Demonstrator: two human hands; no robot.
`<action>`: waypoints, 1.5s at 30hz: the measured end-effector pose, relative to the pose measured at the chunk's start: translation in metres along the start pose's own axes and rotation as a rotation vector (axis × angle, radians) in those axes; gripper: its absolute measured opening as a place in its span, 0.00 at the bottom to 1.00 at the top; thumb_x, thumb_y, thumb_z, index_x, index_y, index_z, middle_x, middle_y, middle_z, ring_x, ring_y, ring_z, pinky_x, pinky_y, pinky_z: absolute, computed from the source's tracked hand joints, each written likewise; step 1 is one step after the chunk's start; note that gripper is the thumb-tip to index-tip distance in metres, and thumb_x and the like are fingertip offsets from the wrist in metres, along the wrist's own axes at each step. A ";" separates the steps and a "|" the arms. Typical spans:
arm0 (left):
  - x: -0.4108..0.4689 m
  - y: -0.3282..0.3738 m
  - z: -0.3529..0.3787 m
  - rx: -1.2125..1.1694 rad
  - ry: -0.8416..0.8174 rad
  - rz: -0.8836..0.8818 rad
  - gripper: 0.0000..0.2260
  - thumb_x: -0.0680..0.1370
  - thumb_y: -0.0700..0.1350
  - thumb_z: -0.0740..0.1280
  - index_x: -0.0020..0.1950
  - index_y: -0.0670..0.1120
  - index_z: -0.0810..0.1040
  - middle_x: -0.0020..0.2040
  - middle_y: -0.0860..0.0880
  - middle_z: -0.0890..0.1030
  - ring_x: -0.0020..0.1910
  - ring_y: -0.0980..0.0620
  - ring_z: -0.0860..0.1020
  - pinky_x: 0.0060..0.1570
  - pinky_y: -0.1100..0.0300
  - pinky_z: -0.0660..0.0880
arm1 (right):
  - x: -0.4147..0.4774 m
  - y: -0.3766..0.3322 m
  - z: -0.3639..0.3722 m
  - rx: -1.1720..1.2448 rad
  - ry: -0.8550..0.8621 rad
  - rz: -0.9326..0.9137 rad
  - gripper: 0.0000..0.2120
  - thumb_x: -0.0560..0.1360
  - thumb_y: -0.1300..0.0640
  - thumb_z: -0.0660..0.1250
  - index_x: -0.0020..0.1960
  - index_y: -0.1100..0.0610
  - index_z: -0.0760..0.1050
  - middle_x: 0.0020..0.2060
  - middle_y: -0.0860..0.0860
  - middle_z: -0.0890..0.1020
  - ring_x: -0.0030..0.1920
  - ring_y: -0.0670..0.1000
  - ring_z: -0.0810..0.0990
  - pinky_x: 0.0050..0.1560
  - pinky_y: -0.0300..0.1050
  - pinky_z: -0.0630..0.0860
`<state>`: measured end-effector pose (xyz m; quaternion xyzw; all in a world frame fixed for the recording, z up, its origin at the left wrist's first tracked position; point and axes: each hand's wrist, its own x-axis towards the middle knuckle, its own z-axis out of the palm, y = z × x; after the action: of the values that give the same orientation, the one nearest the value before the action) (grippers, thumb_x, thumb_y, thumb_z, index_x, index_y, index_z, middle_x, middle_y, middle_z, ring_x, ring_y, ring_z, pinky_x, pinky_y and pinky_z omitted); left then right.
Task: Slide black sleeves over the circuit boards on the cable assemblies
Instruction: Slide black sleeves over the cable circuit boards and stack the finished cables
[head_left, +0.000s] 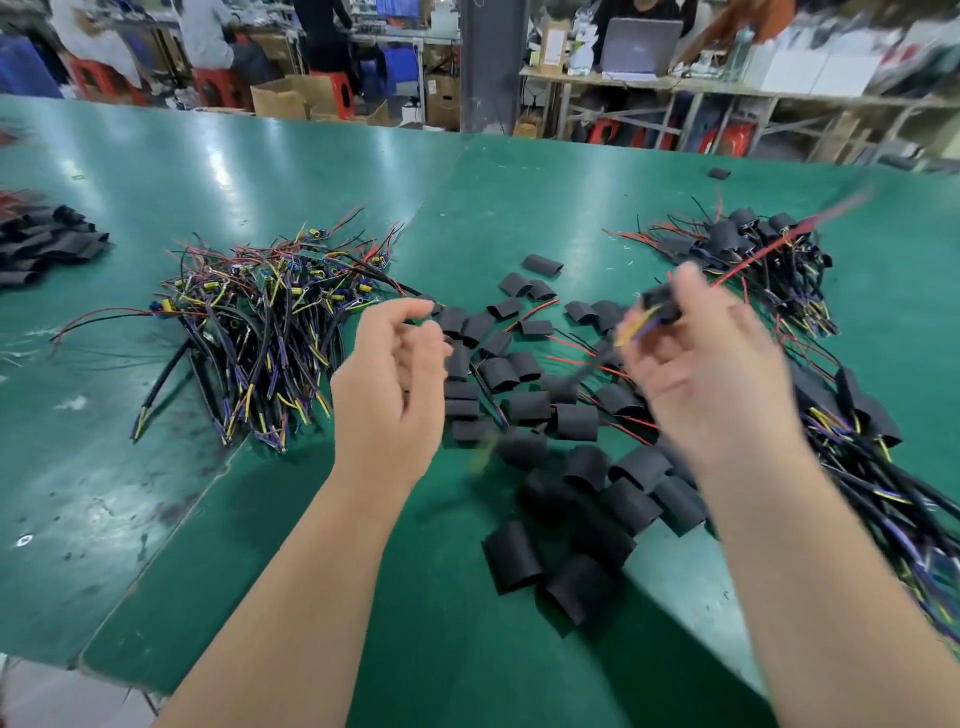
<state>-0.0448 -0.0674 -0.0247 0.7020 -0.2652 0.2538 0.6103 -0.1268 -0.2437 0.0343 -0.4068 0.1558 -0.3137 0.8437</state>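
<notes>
Right hand (696, 374), blurred at centre right, pinches a sleeved assembly (661, 307), its red lead streaking toward the finished pile (748, 249) at upper right. Left hand (389, 364) hangs mid-frame, fingers loosely curled, holding nothing. Here's the key: the unsleeved assemblies (270, 312) lie just left of that free hand, cables running down toward lower left, and the loose sleeves (519, 374) are spread on the green surface (260, 166) between both hands. Left looks nearer for the next pick.

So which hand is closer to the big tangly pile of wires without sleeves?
Left. The left hand hovers beside the wire pile; the right hand is across the loose sleeves.
</notes>
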 end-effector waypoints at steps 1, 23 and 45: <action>0.001 -0.002 -0.001 0.028 0.015 -0.018 0.09 0.80 0.51 0.57 0.57 0.50 0.71 0.40 0.53 0.81 0.38 0.57 0.80 0.39 0.55 0.78 | 0.003 -0.016 -0.003 -0.084 0.010 -0.107 0.08 0.78 0.58 0.66 0.42 0.56 0.69 0.33 0.53 0.76 0.28 0.49 0.77 0.32 0.41 0.78; -0.014 0.021 0.017 0.370 -0.432 0.249 0.11 0.79 0.46 0.59 0.46 0.45 0.80 0.45 0.51 0.78 0.46 0.47 0.74 0.48 0.48 0.70 | 0.036 -0.020 -0.099 -1.730 0.305 -0.325 0.24 0.67 0.55 0.76 0.61 0.53 0.75 0.71 0.58 0.63 0.63 0.66 0.70 0.63 0.59 0.69; -0.010 0.003 0.015 0.419 -0.415 0.013 0.09 0.81 0.44 0.60 0.49 0.45 0.80 0.49 0.51 0.77 0.50 0.48 0.71 0.52 0.50 0.69 | 0.016 -0.003 -0.064 -2.136 -0.112 0.028 0.23 0.74 0.48 0.71 0.62 0.60 0.73 0.58 0.58 0.79 0.58 0.61 0.76 0.55 0.53 0.76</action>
<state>-0.0540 -0.0824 -0.0309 0.8479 -0.3305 0.1581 0.3832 -0.1488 -0.2936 -0.0028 -0.9469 0.3155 0.0140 0.0600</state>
